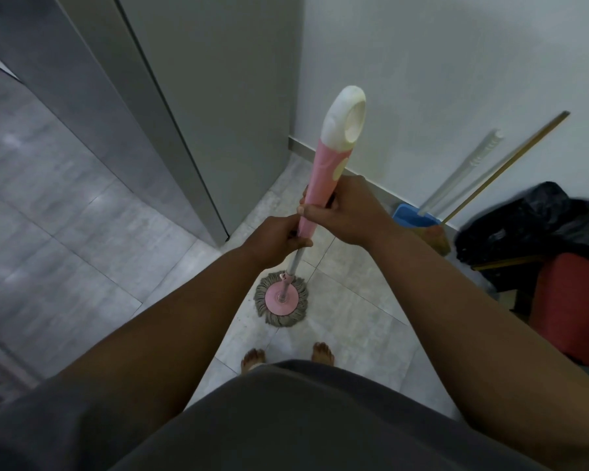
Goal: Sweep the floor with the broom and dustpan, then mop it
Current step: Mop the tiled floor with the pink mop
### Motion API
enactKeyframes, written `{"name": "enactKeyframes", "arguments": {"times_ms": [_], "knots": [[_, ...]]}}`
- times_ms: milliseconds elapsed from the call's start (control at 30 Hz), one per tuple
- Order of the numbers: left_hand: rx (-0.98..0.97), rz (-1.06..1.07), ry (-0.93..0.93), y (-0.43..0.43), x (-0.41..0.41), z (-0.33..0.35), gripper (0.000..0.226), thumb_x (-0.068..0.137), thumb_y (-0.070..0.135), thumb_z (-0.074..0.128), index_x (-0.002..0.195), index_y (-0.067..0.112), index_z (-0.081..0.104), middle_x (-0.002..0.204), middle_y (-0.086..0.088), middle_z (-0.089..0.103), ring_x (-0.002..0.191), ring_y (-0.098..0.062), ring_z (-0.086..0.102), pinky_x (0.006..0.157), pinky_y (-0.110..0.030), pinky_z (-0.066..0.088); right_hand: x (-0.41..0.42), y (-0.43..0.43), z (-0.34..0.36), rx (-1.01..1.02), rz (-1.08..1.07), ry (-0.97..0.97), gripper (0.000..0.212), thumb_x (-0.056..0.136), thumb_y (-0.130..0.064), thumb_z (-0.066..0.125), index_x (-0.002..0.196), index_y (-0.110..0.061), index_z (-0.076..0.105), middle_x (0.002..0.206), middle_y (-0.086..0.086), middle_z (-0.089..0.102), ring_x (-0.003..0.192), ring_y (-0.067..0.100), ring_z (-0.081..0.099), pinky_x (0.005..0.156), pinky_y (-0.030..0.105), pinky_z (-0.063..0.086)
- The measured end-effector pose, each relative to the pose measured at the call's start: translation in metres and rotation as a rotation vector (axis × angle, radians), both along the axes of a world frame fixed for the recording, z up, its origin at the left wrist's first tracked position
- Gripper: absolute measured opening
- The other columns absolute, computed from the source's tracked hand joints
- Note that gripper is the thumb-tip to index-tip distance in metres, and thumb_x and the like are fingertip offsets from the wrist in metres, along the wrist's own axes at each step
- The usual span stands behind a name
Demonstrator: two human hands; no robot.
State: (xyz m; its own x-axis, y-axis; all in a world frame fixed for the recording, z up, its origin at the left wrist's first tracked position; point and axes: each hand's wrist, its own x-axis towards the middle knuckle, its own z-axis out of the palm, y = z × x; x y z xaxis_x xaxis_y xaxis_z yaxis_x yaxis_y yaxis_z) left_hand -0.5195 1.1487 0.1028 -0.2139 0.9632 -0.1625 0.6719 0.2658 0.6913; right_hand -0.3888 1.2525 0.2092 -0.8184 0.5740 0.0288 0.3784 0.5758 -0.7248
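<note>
A grey door (184, 113) is seen up and to the left of the fingers, and the tiled floor (65, 215) is spread below it, grey there and paler under the hands. The left hand (276, 237) is closed round the mop (317, 185), its fingers curled tight on the shaft where the pink grip gives way to the metal tube. The mop is held almost upright, and its white cap is raised well above both sets of fingers. The mop head (282, 302), a pink disc ringed with grey strands, is set flat on the floor straight below the left fingers. Two bare feet (323, 353) are planted lower in the frame, nearer the body than the mop head. The right hand (346, 212) is clamped on the pink grip just above the left, so that the two hands touch; its fingers are wrapped round the far side and its thumb is pressed along the near side. To the right of those fingers a blue dustpan (412, 215) is stood on the floor against the white wall (456, 62), and the broom (510, 164) is leant on the wall beside it. Further right a black bag (538, 226) is slumped over a red object (572, 307), too blurred to be named.
</note>
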Motion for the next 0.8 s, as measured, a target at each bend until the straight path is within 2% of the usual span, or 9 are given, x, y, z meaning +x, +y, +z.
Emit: {"name": "enactKeyframes", "arguments": {"times_ms": [100, 233, 300, 400, 467, 600, 733, 800], "knots": [[0.017, 0.009, -0.001, 0.005, -0.003, 0.0, 0.032, 0.092, 0.027, 0.068, 0.118, 0.008, 0.063, 0.101, -0.01, 0.071, 0.085, -0.018, 0.063, 0.076, -0.026, 0.046, -0.004, 0.003, 0.003, 0.042, -0.013, 0.014, 0.022, 0.079, -0.032, 0.073, 0.088, -0.012, 0.07, 0.074, -0.005, 0.068, 0.07, 0.005, 0.066, 0.066, 0.018, 0.053], [-0.001, 0.056, -0.054, 0.013, -0.007, -0.002, 0.036, 0.092, 0.024, 0.069, 0.122, 0.007, 0.063, 0.109, -0.011, 0.07, 0.098, -0.024, 0.066, 0.086, -0.028, 0.049, -0.01, 0.004, 0.003, 0.091, -0.003, 0.006, 0.017, 0.08, -0.033, 0.073, 0.084, -0.018, 0.067, 0.068, -0.014, 0.061, 0.065, 0.0, 0.062, 0.06, 0.006, 0.044], [-0.007, 0.062, -0.074, 0.017, -0.009, -0.003, 0.037, 0.091, 0.023, 0.07, 0.124, 0.007, 0.062, 0.109, -0.012, 0.07, 0.099, -0.026, 0.066, 0.09, -0.033, 0.051, -0.011, 0.005, 0.001, 0.088, -0.034, 0.003, 0.021, 0.079, -0.034, 0.073, 0.086, -0.016, 0.068, 0.069, -0.013, 0.063, 0.066, 0.002, 0.063, 0.062, 0.009, 0.047], [-0.027, 0.029, -0.083, 0.024, -0.01, -0.002, 0.039, 0.092, 0.024, 0.069, 0.127, 0.009, 0.061, 0.112, -0.012, 0.07, 0.101, -0.026, 0.065, 0.091, -0.036, 0.051, -0.008, 0.006, -0.002, 0.052, -0.103, -0.025, 0.03, 0.08, -0.037, 0.072, 0.093, -0.01, 0.071, 0.078, 0.0, 0.072, 0.074, 0.013, 0.069, 0.071, 0.029, 0.056], [-0.034, 0.019, -0.093, 0.027, -0.008, -0.003, 0.041, 0.092, 0.025, 0.069, 0.128, 0.009, 0.06, 0.114, -0.012, 0.069, 0.101, -0.026, 0.064, 0.092, -0.038, 0.051, -0.005, 0.006, -0.004, 0.026, -0.144, -0.034, 0.031, 0.08, -0.037, 0.072, 0.095, -0.01, 0.072, 0.08, 0.003, 0.073, 0.076, 0.016, 0.069, 0.074, 0.035, 0.057], [-0.015, 0.02, -0.126, 0.027, -0.006, -0.01, 0.039, 0.089, 0.025, 0.072, 0.123, 0.008, 0.064, 0.105, -0.009, 0.069, 0.09, -0.021, 0.062, 0.082, -0.029, 0.048, 0.0, 0.0, -0.005, -0.003, -0.203, -0.054, 0.03, 0.078, -0.036, 0.072, 0.093, -0.01, 0.072, 0.08, 0.004, 0.073, 0.076, 0.017, 0.07, 0.074, 0.039, 0.058], [0.001, -0.013, -0.149, 0.023, -0.006, -0.014, 0.039, 0.088, 0.024, 0.073, 0.124, 0.01, 0.064, 0.108, -0.01, 0.07, 0.094, -0.021, 0.064, 0.086, -0.031, 0.051, 0.003, -0.012, -0.006, -0.045, -0.272, -0.044, 0.026, 0.08, -0.031, 0.073, 0.096, -0.011, 0.073, 0.086, 0.004, 0.074, 0.08, 0.016, 0.071, 0.08, 0.039, 0.058], [0.022, -0.038, -0.129, 0.022, -0.003, -0.016, 0.039, 0.087, 0.026, 0.074, 0.122, 0.011, 0.066, 0.106, -0.008, 0.072, 0.094, -0.022, 0.065, 0.083, -0.03, 0.051, 0.008, -0.018, -0.007, -0.067, -0.319, -0.04, 0.024, 0.081, -0.028, 0.073, 0.1, -0.014, 0.073, 0.091, 0.001, 0.074, 0.085, 0.012, 0.07, 0.085, 0.037, 0.057]]}}
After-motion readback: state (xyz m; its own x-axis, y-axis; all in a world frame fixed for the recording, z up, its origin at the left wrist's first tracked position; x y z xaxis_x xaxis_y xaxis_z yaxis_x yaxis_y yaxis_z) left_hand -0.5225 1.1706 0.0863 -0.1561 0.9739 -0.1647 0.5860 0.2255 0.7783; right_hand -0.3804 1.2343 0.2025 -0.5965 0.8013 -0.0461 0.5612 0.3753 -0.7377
